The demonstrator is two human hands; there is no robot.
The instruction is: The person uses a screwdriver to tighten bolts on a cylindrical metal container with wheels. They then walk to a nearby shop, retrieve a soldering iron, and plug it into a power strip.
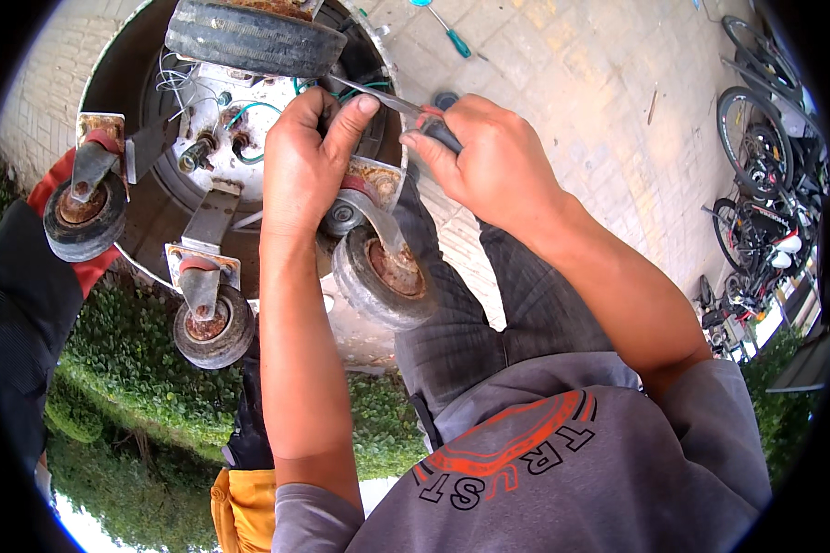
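The right hand [489, 152] is clenched round the grey handle of a knife [392, 100], its fingers curled over and its thumb laid along the near side. The blade juts out leftward from that fist, tapering to a point just beyond the far side of the left hand [309, 166]. So the knife lies between the two hands, its handle in the right and its blade beside the left thumb's tip.

The left hand is bent, thumb raised toward the blade, above the right part of an upturned round metal drum [152, 226]. A thin green wire [373, 86] runs close by that thumb tip; the hand hides much of it, so I can't fairly say whether the fingers pinch it.

A wide rubber wheel [254, 39] sits across the drum's far side. Three rusty casters stand round the rest: a left caster [83, 230], a near caster [210, 341] and a right caster [364, 281], the last just beside the left wrist. Inside, more loose wires cross a stained white plate [217, 101].

On the paving [572, 111], far beyond the hands, lies a teal-handled screwdriver [457, 42]. Bicycles [770, 221] crowd the right, and a green hedge [129, 341] grows at the left.
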